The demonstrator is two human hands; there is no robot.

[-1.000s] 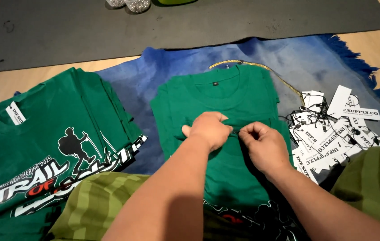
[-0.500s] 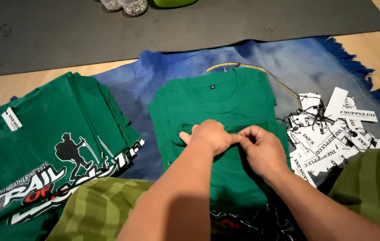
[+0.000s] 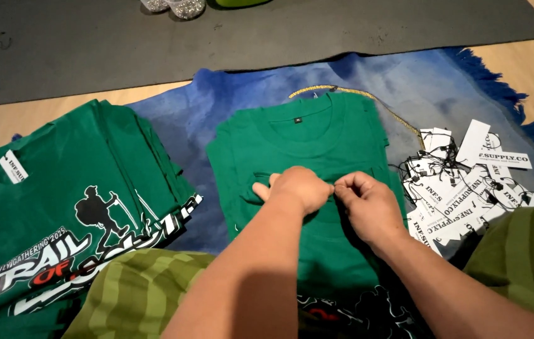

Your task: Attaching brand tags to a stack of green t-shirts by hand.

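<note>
Stack of green printed tees (image 3: 72, 207) lying at 9 o'clock, top one showing a white hiker graphic, white neck label at its collar. Striped green fabric (image 3: 132, 289) sitting at 7 o'clock, overlapping the stack's lower edge. Blue rug (image 3: 399, 81) spreading under everything, grey mat (image 3: 261, 31) at 12 o'clock above it. Folded green tee (image 3: 308, 157) lying centre frame on the rug, collar pointing to 12, small black neck tag showing. Left hand (image 3: 298, 188) resting knuckles-up on the tee's middle fold, fingers curled narrow, pinching at the cloth; what's between them can't tell. Right hand (image 3: 370, 204) touching it just at 3 o'clock, thumb & forefinger tips closed together on something tiny at the fold, too small to ID. Gold cord (image 3: 399, 119) curving past the tee's right shoulder. Pile of white hang tags (image 3: 468, 182) w/ black strings lying at 3 o'clock on the rug.
</note>
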